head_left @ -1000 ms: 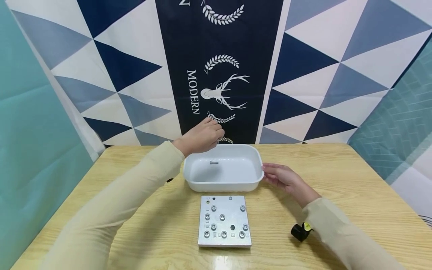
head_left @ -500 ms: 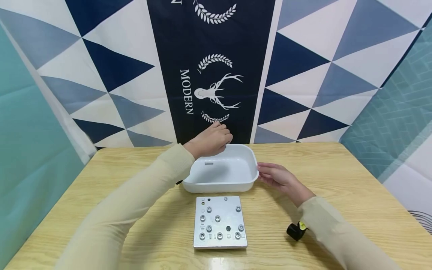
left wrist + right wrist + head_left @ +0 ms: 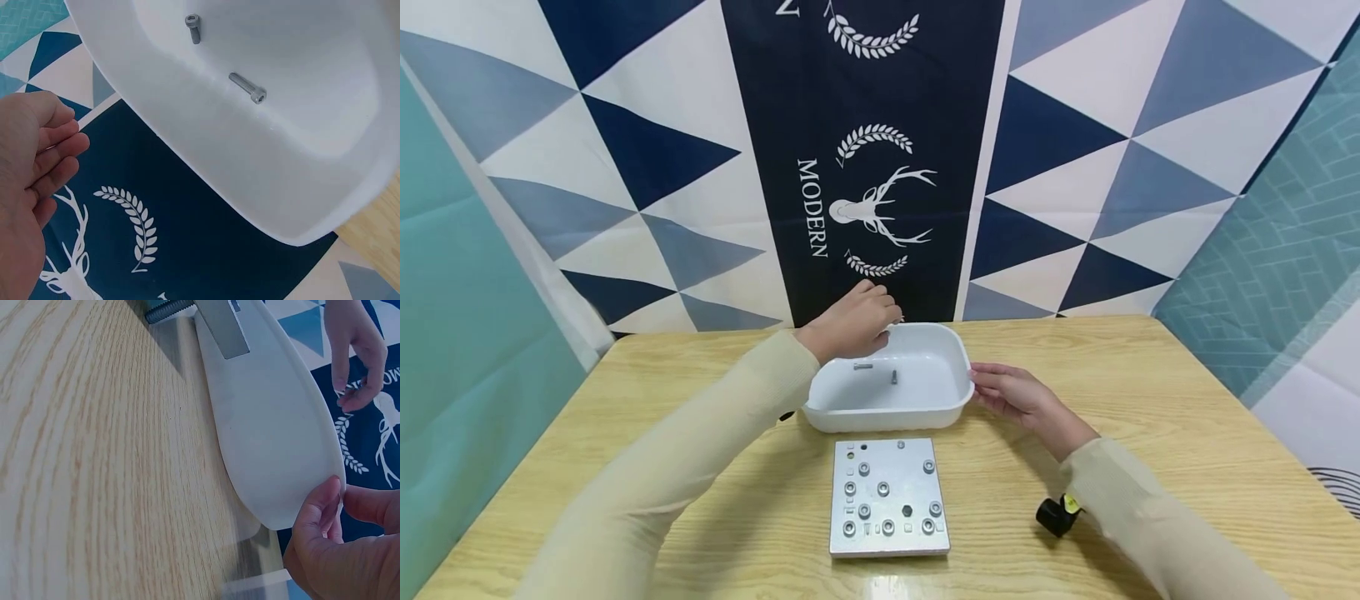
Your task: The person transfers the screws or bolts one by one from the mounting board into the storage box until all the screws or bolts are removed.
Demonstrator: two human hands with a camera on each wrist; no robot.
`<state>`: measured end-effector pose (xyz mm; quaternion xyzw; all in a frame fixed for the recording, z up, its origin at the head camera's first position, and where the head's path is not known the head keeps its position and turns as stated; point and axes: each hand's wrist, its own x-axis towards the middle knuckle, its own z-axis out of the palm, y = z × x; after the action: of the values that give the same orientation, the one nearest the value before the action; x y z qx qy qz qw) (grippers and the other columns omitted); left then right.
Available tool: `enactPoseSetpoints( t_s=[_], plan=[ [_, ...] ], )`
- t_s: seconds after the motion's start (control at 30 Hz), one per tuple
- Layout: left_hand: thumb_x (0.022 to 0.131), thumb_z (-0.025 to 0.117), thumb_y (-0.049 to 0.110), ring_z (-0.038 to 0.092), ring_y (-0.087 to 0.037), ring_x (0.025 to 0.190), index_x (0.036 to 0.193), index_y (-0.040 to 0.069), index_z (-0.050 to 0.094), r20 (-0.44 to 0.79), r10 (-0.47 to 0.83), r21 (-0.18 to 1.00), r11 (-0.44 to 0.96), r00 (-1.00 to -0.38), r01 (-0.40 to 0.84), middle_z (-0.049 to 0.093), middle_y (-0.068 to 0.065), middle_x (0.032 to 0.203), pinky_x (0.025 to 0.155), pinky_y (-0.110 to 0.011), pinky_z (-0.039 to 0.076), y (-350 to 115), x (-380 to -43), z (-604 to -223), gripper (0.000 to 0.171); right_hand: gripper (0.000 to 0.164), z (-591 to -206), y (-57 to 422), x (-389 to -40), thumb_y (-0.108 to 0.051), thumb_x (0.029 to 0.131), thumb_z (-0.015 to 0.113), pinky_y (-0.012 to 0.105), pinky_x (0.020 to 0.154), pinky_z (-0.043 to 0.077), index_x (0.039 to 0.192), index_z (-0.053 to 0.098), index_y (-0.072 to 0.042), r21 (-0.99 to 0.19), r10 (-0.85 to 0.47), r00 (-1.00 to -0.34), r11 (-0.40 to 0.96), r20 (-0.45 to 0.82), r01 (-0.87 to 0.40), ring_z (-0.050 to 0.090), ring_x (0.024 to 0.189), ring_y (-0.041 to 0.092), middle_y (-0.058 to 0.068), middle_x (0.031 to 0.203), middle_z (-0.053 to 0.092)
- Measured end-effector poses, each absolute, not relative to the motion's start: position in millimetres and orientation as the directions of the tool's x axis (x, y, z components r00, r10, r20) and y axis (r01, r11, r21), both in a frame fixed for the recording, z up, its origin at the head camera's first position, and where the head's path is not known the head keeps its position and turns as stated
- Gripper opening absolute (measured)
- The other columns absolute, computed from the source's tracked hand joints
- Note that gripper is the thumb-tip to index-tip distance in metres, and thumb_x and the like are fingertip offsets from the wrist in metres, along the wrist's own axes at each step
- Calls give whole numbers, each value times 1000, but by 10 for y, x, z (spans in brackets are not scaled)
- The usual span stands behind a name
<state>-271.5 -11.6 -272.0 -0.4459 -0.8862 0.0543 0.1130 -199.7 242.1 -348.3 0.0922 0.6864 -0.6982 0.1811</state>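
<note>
Nearest you, a square silver metal plate [image 3: 891, 500] studded with round bolt heads lies flat on the pale wood-grain table [image 3: 1000, 475], just before the glossy white rounded tray [image 3: 887, 419]. Your right hand [image 3: 1018, 398] pinches the tray's right rim between thumb and fingers, and two silver socket-head bolts [image 3: 247, 89] lie apart inside. Your left hand [image 3: 852, 322], loosely curled and holding nothing, hangs near the far left rim.

A second bolt [image 3: 894, 377] now lies in your white tray [image 3: 891, 419], and your left hand [image 3: 853, 322] has shifted slightly to the left.
</note>
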Motion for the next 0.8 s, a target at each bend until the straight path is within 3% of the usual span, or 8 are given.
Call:
enactPoseSetpoints(
  t_s=[0.2, 0.8],
  plan=[
    [87, 66, 18, 54, -17, 101, 110, 13, 68, 176, 808, -156, 587, -563, 794, 70, 0, 109, 94, -33, 39, -236, -2549, -2774, 24, 61, -3495, 2422, -1994, -18, 97, 54, 17, 80, 54, 148, 27, 4, -921, -121, -913, 16, -389, 390, 59, 83, 4, 0, 105, 59],
    [88, 66, 21, 57, -15, 99, 107, 13, 68, 271, 880, -215, 451, -390, 866, 70, 2, 102, 99, -33, 42, -325, -2125, -3009, 21, 60, -3493, 2440, -1998, -17, 97, 53, 18, 81, 54, 147, 28, 4, -919, -116, -913, -2, -391, 394, 60, 82, 4, -2, 98, 60]
  ],
)
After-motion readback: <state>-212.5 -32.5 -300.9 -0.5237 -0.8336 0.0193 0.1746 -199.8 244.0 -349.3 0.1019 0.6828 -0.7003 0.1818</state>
